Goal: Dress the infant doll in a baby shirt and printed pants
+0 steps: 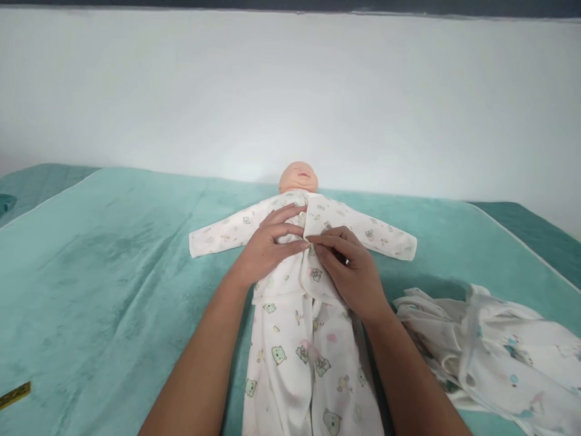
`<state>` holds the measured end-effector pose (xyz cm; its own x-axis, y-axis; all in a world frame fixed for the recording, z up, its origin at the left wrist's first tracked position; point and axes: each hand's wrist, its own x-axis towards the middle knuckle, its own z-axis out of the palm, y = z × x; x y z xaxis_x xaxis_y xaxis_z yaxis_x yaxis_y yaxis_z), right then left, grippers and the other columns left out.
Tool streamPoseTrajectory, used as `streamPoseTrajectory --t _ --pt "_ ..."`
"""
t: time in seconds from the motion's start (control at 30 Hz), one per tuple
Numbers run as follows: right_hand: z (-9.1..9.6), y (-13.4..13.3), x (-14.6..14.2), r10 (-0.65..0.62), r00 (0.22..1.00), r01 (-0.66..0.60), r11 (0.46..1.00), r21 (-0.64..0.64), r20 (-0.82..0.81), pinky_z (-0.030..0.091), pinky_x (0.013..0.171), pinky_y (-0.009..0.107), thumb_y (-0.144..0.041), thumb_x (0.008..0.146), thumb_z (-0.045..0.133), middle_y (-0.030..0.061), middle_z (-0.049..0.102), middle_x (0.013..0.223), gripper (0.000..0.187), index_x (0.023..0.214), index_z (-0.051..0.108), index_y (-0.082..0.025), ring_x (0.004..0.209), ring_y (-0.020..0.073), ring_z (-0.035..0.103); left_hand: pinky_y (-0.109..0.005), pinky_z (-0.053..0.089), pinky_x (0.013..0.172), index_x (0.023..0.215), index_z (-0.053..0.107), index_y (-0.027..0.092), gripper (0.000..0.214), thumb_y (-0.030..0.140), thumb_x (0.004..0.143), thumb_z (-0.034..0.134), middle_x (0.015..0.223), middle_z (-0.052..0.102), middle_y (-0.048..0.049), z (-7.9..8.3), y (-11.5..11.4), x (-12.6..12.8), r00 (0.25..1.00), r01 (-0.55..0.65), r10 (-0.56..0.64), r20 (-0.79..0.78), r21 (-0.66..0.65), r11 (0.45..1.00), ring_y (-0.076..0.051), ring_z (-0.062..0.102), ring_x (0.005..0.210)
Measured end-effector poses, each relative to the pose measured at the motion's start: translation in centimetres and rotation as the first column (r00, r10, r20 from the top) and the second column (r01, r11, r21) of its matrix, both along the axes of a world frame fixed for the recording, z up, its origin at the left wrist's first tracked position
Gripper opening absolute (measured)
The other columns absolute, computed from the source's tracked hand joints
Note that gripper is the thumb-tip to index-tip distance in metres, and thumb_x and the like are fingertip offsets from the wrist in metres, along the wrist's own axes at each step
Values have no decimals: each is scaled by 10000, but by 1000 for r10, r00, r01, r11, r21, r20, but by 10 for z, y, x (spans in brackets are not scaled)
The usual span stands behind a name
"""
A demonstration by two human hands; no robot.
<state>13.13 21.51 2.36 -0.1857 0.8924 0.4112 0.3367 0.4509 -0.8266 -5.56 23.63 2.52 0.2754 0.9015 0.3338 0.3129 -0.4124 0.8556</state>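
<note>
A baby doll (299, 177) lies on its back, dressed in a white baby shirt (324, 212) with small animal prints, its sleeves stretched out to both sides. My left hand (272, 242) rests on the chest, thumb and fingertips gripping the shirt's front edge. Opposite it, my right hand (351, 263) pinches the same edge between thumb and index finger. The two sets of fingertips nearly meet, hiding what lies between them. A pale button (302, 214) shows just above. Matching printed baby pants (290, 363) extend below the shirt toward me.
A crumpled white printed garment (512, 357) lies at the right, close to my right forearm. At the lower left is a yellow and black strip (15, 395), perhaps a tape measure. Green cloth (104, 272) covers the surface, and a white wall (290, 91) stands behind.
</note>
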Motion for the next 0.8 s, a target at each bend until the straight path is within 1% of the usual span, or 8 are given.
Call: streamPoseTrajectory --t 0.27,0.4,0.5,0.6,0.67,0.8 --pt "1 -1 -2 -19 999 19 1000 8 38 446 790 344 -231 885 561 44 613 961 209 1023 714 -264 908 187 562 -462 278 1180 832 697 248 166 413 812 701 1420 537 -13 -1 -1 6 997 -68 69 -21 47 997 -253 393 1391" --pt "-1 0 -4 -64 997 63 998 23 35 436 732 323 -222 865 581 36 628 938 131 932 690 -244 874 181 560 -459 280 1179 809 675 233 169 394 793 726 1404 551 -24 0 -1 7 996 -82 83 -12 59 995 -253 409 1379" --pt "-1 0 -4 -65 998 65 998 24 19 439 728 317 -235 868 580 36 633 940 121 914 692 -247 876 180 568 -455 281 1180 849 689 244 141 378 808 712 1437 522 -12 1 -1 3 998 -43 44 -34 49 998 -252 384 1398" --pt "-1 0 -3 -63 998 63 998 25 11 443 745 320 -242 872 579 37 634 943 128 913 700 -253 880 181 572 -454 282 1182 936 709 263 129 350 860 651 1484 474 0 2 0 -3 998 53 -52 -47 27 998 -244 341 1429" --pt "-1 -1 -3 -65 998 65 998 16 13 442 746 321 -246 872 582 35 630 936 138 922 709 -259 864 176 568 -454 276 1186 974 710 270 137 312 883 617 1494 463 3 1 0 -6 995 95 -94 -32 22 995 -233 328 1438" --pt "1 -2 -3 -53 998 53 999 -11 26 443 759 331 -271 881 577 37 619 927 164 943 729 -274 870 181 566 -465 292 1177 961 706 278 124 279 880 612 1485 473 14 -1 1 -8 996 84 -84 5 13 996 -228 341 1431"
